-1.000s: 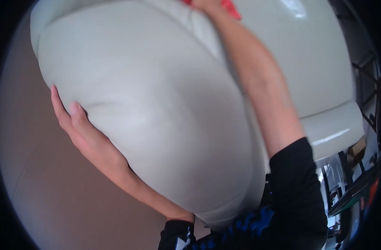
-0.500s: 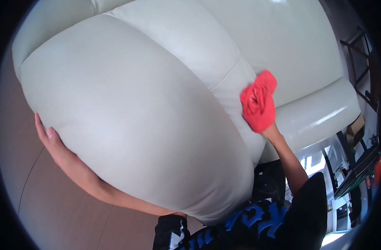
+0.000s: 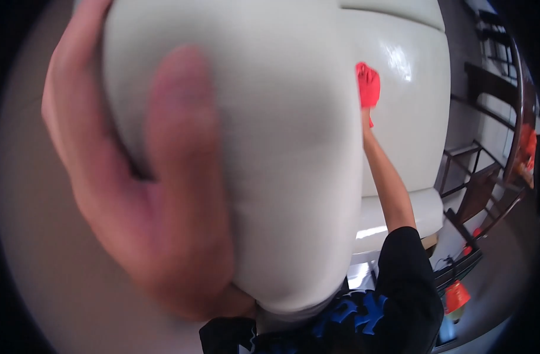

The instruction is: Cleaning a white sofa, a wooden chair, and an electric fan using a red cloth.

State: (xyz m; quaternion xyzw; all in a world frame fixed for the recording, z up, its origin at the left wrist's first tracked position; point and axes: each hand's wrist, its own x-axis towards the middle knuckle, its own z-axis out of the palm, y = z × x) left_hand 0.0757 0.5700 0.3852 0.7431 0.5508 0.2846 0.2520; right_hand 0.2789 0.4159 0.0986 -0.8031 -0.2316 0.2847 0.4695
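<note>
Farther up the sofa [image 3: 417,118] goes the red cloth [image 3: 370,84]; how the right hand [image 3: 366,111] grips, I can't tell. Left hand [image 3: 143,218] clamps the padded side [image 3: 287,147] by its outer edge, seemingly for support.

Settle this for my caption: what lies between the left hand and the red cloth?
In the head view, the pale padded cushion fills the stretch between the left hand and the red cloth; nothing else shows there.

Left hand [image 3: 131,227], thumb [image 3: 184,118] and fingers [image 3: 75,76] parted (rather blurred, so close up); right arm [image 3: 389,183] outstretched.
</note>
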